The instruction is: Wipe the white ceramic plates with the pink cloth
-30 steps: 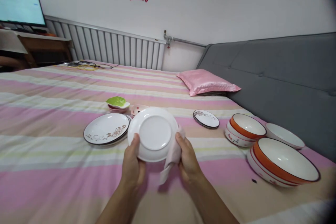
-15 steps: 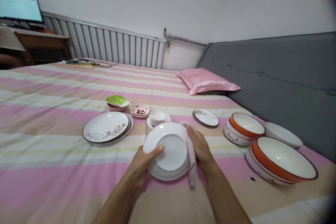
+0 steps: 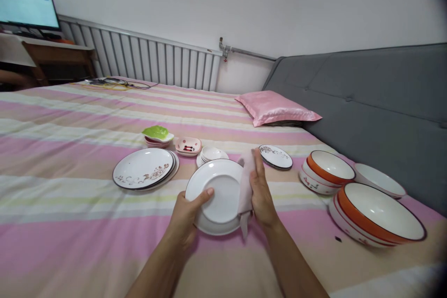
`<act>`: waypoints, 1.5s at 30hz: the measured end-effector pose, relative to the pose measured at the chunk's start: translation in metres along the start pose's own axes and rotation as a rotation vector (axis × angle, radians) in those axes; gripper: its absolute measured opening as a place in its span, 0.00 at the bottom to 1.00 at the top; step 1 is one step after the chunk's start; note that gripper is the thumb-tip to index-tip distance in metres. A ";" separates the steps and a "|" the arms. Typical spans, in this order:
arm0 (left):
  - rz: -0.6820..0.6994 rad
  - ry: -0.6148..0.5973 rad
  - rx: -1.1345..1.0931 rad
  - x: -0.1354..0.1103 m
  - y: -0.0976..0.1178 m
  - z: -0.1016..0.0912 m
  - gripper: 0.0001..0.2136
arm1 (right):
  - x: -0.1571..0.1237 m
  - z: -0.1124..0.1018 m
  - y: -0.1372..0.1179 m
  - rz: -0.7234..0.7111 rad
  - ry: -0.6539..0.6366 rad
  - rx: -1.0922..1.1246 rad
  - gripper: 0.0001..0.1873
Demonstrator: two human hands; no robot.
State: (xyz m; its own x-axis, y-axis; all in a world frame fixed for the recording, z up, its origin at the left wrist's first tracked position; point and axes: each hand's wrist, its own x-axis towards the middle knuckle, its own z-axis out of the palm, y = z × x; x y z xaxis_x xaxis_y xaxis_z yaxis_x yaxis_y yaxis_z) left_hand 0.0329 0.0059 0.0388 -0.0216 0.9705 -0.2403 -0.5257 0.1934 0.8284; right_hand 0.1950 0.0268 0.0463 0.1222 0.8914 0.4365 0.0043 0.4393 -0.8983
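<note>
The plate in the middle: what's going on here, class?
A person's left-hand grip holds a white plate, thumb on top. The right-hand grip has a pale cloth against the plate's right side. Stacked plates lie farther back to the left on the striped bedspread; orange-banded bowls stand to the right.

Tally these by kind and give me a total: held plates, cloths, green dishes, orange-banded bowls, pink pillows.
Held plate: 1
Cloth: 1
Green dish: 1
Orange-banded bowls: 2
Pink pillow: 1
Total: 6
</note>
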 end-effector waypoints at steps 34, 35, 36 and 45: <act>-0.033 -0.034 -0.103 0.000 0.001 0.001 0.15 | -0.002 -0.016 -0.028 0.382 -0.274 0.333 0.30; -0.032 -0.040 -0.108 0.000 0.001 0.001 0.15 | -0.001 -0.017 -0.029 0.398 -0.290 0.323 0.30; -0.031 -0.049 -0.111 0.000 0.001 0.001 0.16 | -0.001 -0.017 -0.029 0.413 -0.305 0.311 0.30; -0.004 -0.004 -0.198 -0.001 -0.004 0.001 0.18 | -0.002 -0.005 -0.023 0.395 -0.174 0.283 0.19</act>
State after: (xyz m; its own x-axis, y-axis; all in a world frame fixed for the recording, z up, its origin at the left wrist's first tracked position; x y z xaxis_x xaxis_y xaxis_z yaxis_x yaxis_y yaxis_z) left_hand 0.0362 0.0044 0.0360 -0.0160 0.9705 -0.2406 -0.6829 0.1651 0.7117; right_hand 0.1998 0.0148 0.0657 -0.1065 0.9902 0.0899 -0.2804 0.0569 -0.9582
